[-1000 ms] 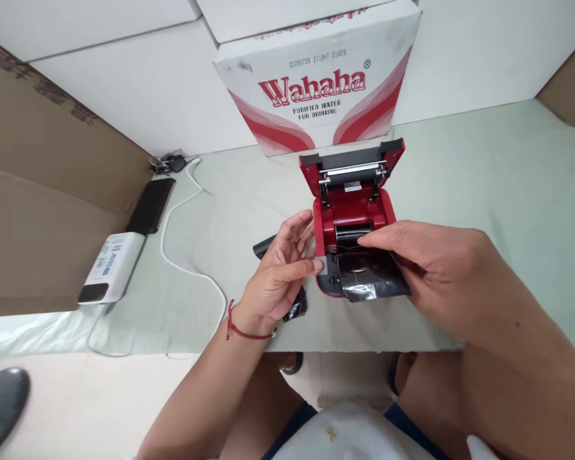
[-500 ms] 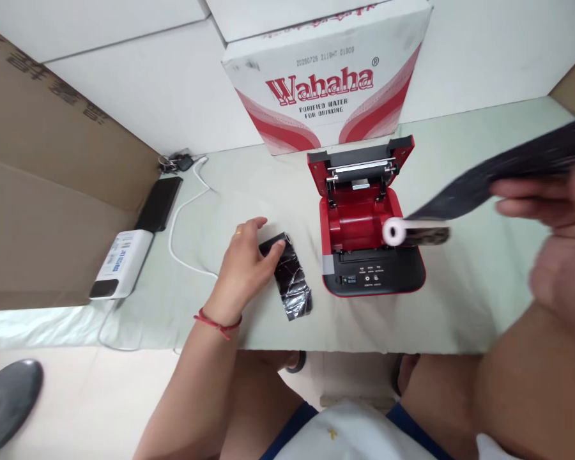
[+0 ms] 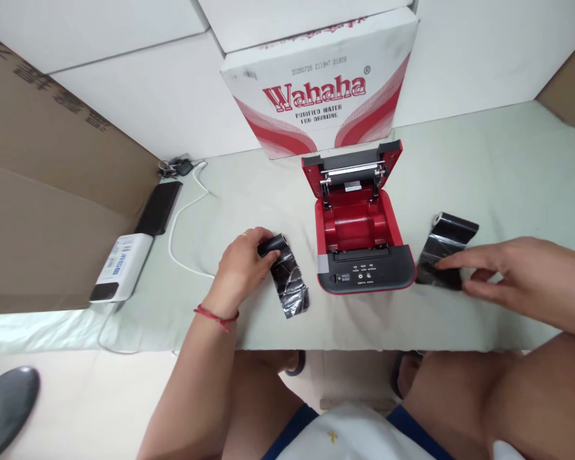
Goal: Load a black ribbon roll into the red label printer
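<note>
A portable printer (image 3: 359, 271) with a red body and black front panel stands on the table, its lid raised and its red inner bay exposed. Left of it lies a roll of black ribbon (image 3: 291, 281), its crinkled, shiny tail stretched toward the table's front edge. My left hand (image 3: 243, 265) is closed around the left end of that roll, thumb in front and fingers behind. On the printer's right lies a second black ribbon roll (image 3: 455, 229) with a pale core. My right hand (image 3: 498, 268) grips its loose tail, index finger extended over the film and thumb at the lower edge.
Behind the printer a Wahaha water carton (image 3: 323, 96) leans against white boxes. To the left are a white device (image 3: 124, 265), a black flat object (image 3: 159, 207), a white cable (image 3: 172, 223) and a brown cardboard wall (image 3: 52, 211). The cloth-covered table (image 3: 354, 326) ends near my legs.
My right hand has come down and left, laying the hanging ribbon roll on the table beside the printer. The fingers of my left hand have curled around the other roll.
</note>
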Motion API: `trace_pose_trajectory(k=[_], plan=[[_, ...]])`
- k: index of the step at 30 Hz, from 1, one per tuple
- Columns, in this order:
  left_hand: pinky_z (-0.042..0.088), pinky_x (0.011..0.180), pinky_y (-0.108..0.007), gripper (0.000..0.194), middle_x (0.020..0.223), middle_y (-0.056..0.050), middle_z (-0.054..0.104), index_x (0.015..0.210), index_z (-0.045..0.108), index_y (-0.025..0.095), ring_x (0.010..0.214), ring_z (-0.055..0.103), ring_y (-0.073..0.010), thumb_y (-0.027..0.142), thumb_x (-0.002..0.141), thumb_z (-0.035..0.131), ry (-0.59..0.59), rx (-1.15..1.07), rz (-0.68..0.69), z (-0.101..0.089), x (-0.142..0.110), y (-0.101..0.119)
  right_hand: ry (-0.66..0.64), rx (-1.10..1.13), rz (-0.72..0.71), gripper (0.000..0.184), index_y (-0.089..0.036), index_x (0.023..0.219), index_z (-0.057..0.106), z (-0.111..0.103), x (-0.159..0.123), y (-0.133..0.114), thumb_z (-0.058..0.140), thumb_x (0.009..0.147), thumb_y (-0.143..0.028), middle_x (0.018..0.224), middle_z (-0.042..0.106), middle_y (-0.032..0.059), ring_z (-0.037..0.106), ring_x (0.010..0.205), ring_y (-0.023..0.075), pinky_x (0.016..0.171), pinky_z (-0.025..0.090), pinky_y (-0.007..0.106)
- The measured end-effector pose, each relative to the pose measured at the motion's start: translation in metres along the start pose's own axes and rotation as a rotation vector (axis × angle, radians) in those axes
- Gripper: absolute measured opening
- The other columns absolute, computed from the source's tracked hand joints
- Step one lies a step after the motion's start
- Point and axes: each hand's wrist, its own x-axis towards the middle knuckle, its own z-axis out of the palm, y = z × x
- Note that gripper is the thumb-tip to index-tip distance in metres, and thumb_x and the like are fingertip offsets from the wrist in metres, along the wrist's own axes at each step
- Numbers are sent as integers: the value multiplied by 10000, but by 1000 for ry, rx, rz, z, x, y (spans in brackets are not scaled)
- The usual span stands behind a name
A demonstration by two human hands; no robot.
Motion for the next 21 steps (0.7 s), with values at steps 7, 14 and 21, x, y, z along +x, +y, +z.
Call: trace_pose_trajectory(k=[7, 14, 21], plan=[[612, 864, -384, 370, 965, -35, 805, 997, 762, 240, 886, 721, -239, 507, 805, 930, 159, -696, 24, -21, -4, 2, -19, 154, -56, 645, -511, 1591, 772, -15, -19, -21, 615, 1051, -827, 1082, 908, 21, 834, 809, 228, 660, 674, 317], [703, 875, -374, 375, 984, 26, 844, 988, 836, 348, 951, 769, -220, 673, 848, 960, 404, -1396, 162, -32, -19, 22, 240, 208, -208, 422, -471, 1306, 925, -21, -2, -35, 714, 1050, -732, 1098, 929, 15, 836, 708, 210, 524, 621, 279], [671, 807, -409, 582, 1016, -61, 863, 1047, 911, 298, 910, 796, -260, 781, 751, 1044, 155, -1087, 402, -6, -20, 66, 656, 414, -142, 261, -371, 1063, 950, -15, 8, -81, 839, 1029, -605, 914, 889, 8, 771, 659, 172, 601, 661, 286]])
